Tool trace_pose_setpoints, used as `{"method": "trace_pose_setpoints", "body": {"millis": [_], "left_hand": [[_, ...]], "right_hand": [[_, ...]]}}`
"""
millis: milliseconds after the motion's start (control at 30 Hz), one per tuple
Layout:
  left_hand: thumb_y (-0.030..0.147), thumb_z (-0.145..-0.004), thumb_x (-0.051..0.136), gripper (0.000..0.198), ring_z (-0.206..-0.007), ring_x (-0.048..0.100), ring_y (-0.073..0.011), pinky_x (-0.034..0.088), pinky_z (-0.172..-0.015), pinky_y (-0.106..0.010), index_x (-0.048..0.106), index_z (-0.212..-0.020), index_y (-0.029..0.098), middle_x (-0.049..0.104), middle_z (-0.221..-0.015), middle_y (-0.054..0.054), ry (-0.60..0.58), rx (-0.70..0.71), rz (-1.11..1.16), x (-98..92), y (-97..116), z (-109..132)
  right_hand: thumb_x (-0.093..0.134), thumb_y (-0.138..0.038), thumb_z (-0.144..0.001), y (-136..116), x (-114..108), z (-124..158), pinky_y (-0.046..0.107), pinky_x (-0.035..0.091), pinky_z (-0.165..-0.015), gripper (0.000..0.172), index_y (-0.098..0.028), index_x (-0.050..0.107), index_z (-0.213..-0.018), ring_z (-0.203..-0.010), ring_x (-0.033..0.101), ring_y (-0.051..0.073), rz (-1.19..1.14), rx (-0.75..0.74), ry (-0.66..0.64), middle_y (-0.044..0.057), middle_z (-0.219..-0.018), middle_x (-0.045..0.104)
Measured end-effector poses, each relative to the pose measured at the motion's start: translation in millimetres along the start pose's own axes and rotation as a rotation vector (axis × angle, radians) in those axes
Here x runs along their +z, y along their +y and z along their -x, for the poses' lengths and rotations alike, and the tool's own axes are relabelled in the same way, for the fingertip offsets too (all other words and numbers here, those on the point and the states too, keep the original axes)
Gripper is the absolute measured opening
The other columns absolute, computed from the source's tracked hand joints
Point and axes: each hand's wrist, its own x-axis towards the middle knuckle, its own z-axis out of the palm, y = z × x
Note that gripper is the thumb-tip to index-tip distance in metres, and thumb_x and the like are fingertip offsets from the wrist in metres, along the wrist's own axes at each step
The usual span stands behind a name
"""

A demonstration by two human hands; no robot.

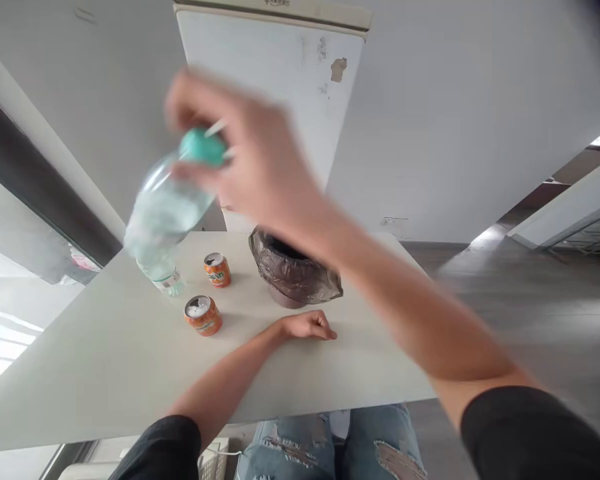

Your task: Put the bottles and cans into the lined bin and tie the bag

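My right hand [250,147], blurred by motion, is raised high above the table and grips a clear plastic bottle [165,200] around its green cap [203,147]. The bottle tilts, its base toward the lower left. Below it, a sharper clear bottle base with a label [170,283] shows at the table; I cannot tell whether it belongs to a second bottle. My left hand [310,325] rests on the tabletop, fingers curled in, with nothing showing in them. Just beyond it stands a bin lined with a dark plastic bag [295,277], partly covered by my right forearm.
Two open orange drink cans [203,315] [217,269] stand left of the bin on the pale table [105,373]. A white fridge [275,73] rises behind the table. Grey floor [520,320] lies to the right, and a white basket [215,460] sits below the front edge.
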Motion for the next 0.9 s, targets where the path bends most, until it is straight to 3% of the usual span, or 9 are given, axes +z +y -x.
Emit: {"method": "trace_pose_setpoints", "body": {"millis": [67,133,200,267,400,500,700,900], "left_hand": [[0.053,-0.088,0.076,0.066,-0.053,0.022,-0.0076,0.029,-0.054,-0.031,0.032,-0.050,0.021,0.026,-0.052,0.006,-0.153,-0.002,0.080,-1.7,-3,-2],[0.054,-0.089,0.072,0.068,-0.053,0.016,-0.0085,0.021,-0.054,-0.033,0.027,-0.050,0.023,0.021,-0.052,0.007,-0.244,-0.011,0.161,-3.2,-5,-3],[0.054,-0.086,0.073,0.068,-0.053,0.014,-0.0090,0.016,-0.054,-0.034,0.026,-0.049,0.023,0.019,-0.052,0.007,-0.260,-0.026,0.210,-3.8,-6,-3],[0.053,-0.085,0.074,0.068,-0.052,0.013,-0.0089,0.013,-0.055,-0.034,0.025,-0.049,0.024,0.018,-0.051,0.007,-0.263,-0.041,0.232,-3.1,-6,-3],[0.047,-0.088,0.072,0.065,-0.054,0.014,-0.0081,0.013,-0.056,-0.034,0.025,-0.049,0.024,0.018,-0.053,0.006,-0.246,-0.040,0.214,0.4,-4,-2],[0.042,-0.091,0.070,0.063,-0.054,0.014,-0.0072,0.015,-0.057,-0.033,0.026,-0.049,0.023,0.018,-0.053,0.006,-0.239,-0.020,0.195,2.5,-2,-1],[0.046,-0.089,0.072,0.067,-0.051,0.014,-0.0078,0.013,-0.055,-0.034,0.025,-0.048,0.023,0.018,-0.050,0.007,-0.242,-0.007,0.188,3.9,-2,-1],[0.049,-0.085,0.075,0.068,-0.051,0.013,-0.0084,0.014,-0.053,-0.033,0.025,-0.047,0.024,0.019,-0.050,0.007,-0.232,-0.001,0.188,4.7,-1,0]], "right_hand": [[0.077,-0.026,-0.089,27,-59,4,0.026,0.057,-0.101,0.015,-0.022,0.066,-0.099,-0.109,0.069,0.012,-0.010,0.009,0.099,-0.008,-0.106,0.068],[0.079,-0.026,-0.088,51,-100,15,0.029,0.061,-0.095,0.015,-0.030,0.067,-0.095,-0.105,0.071,0.014,0.037,0.053,0.093,-0.006,-0.107,0.072],[0.083,-0.025,-0.084,71,-120,29,0.034,0.063,-0.086,0.017,-0.032,0.069,-0.092,-0.101,0.072,0.019,0.101,0.111,0.108,-0.001,-0.105,0.074],[0.088,-0.024,-0.078,85,-121,43,0.036,0.062,-0.078,0.021,-0.031,0.070,-0.088,-0.096,0.073,0.022,0.132,0.167,0.107,0.002,-0.102,0.074],[0.091,-0.022,-0.072,102,-94,64,0.039,0.058,-0.081,0.025,-0.025,0.071,-0.087,-0.092,0.072,0.025,0.148,0.267,-0.023,0.003,-0.093,0.075],[0.085,-0.028,-0.078,112,-65,72,0.040,0.054,-0.085,0.023,-0.022,0.074,-0.096,-0.096,0.070,0.026,0.204,0.298,-0.170,0.005,-0.097,0.075],[0.076,-0.015,-0.083,133,-5,71,0.032,0.049,-0.082,0.021,-0.016,0.076,-0.104,-0.100,0.069,0.024,0.306,0.347,-0.438,0.012,-0.108,0.074],[0.076,-0.008,-0.080,139,48,70,0.031,0.048,-0.076,0.026,-0.019,0.077,-0.104,-0.093,0.070,0.024,0.374,0.307,-0.707,0.014,-0.115,0.074]]}}
